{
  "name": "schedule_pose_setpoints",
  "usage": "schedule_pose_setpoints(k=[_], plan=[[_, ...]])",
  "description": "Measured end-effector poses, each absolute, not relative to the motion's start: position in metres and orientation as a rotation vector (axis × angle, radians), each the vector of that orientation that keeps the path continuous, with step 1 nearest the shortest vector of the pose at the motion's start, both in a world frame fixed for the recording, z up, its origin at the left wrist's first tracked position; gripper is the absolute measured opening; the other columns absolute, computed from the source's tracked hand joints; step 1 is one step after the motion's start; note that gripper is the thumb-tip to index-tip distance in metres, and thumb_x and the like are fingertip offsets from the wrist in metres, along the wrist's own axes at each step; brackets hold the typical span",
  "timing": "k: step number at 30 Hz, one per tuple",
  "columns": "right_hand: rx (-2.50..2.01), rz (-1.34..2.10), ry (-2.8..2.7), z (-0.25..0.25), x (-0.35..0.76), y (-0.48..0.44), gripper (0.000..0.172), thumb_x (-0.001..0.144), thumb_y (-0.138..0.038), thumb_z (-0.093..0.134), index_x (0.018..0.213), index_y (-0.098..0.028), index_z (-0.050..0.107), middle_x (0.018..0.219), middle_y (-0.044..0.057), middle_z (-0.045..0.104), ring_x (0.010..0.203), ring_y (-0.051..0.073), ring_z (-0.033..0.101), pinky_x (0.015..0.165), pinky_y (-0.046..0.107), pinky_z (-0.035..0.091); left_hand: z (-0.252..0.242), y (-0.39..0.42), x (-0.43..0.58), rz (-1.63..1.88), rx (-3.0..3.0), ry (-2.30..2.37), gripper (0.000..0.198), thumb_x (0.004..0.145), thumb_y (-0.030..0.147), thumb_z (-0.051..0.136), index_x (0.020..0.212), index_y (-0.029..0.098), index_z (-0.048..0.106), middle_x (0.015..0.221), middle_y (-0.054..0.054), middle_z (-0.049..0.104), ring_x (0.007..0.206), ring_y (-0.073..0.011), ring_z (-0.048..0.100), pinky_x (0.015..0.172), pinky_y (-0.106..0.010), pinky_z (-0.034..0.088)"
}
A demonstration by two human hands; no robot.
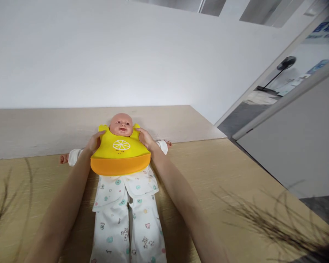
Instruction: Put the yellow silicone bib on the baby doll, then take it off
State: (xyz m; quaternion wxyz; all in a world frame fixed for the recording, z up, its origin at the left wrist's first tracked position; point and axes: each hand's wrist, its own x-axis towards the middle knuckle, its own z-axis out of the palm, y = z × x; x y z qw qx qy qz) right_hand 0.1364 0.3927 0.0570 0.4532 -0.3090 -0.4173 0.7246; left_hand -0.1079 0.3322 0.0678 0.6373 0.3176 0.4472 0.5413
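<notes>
A baby doll [121, 123] lies on its back on the wooden table, dressed in a white printed top and trousers [146, 226]. Over its chest rests a yellow silicone bib [121, 146] with a lemon-slice print and an orange catch pocket [120, 166]. My left hand [94, 141] pinches the bib's upper edge on the left, beside the doll's neck. On the opposite side, my right hand [146, 138] grips the other upper edge. The neck straps show partly at both sides of the head; what lies behind the neck is hidden.
The wooden table [208, 175] stretches out on both sides of the doll, with a paler strip [167, 120] along the white wall. To the right are a door [296, 138] and an opening, through which a standing fan [286, 63] shows. Dark hair strands blur the lower corners.
</notes>
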Motion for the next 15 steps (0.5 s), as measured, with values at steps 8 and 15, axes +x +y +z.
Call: schedule_pose_setpoints(k=[8,15], plan=[[-0.684,1.77,-1.011,0.067,0.136,0.381,0.028,0.066,-0.029,0.075,0.09,-0.022,0.063,0.078,-0.002,0.071,0.088,0.021,0.07,0.081,0.03,0.056,0.068,0.329,-0.101,1.332,0.819,0.883,0.042,0.079,0.042,0.068,0.115,0.018,0.068,0.095,-0.008,0.078,0.11,-0.0365,0.069,0.091,-0.046,0.057],[-0.728,1.68,-1.023,0.067,0.132,0.385,0.02,0.073,-0.032,0.072,0.086,-0.021,0.063,0.078,-0.002,0.071,0.082,0.018,0.069,0.082,0.03,0.056,0.072,0.328,-0.1,1.324,0.712,0.924,0.046,0.078,0.04,0.06,0.117,0.017,0.068,0.096,-0.008,0.078,0.105,-0.0339,0.072,0.088,-0.043,0.058]])
